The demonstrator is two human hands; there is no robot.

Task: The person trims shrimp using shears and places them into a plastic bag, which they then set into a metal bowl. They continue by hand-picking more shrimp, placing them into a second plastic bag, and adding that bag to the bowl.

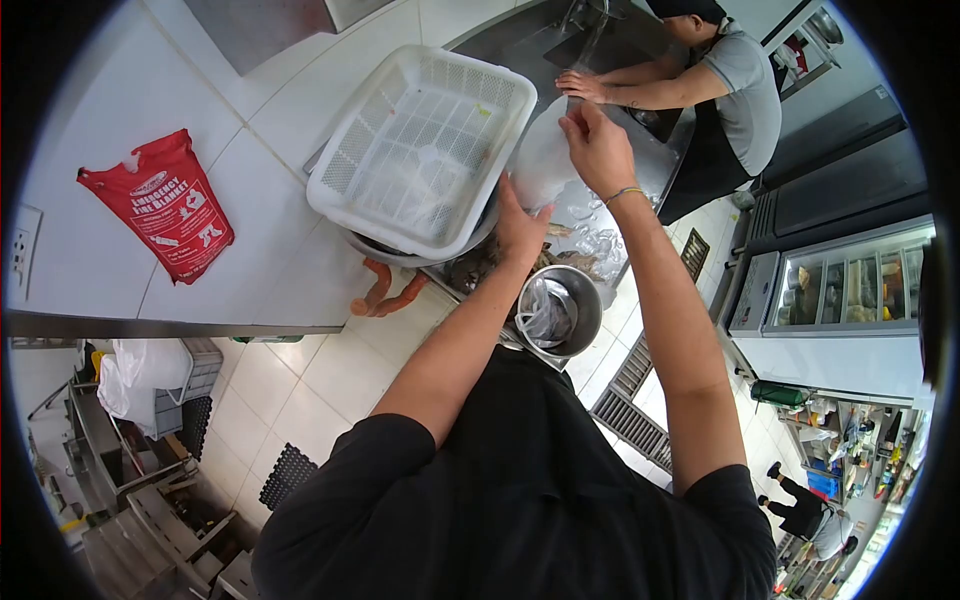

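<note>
Right grip [603,152], fingers curled, pinches translucent plastic [543,160].

We wear a plain black fabric shirt [520,500] with loose, short black sleeves [385,455] and a thin, yellowish bracelet [624,193] around our right wrist [622,183].

Both arms [690,360] reach forward; left hand [522,228] spread; right hand [603,150] farther out, curled.
</note>
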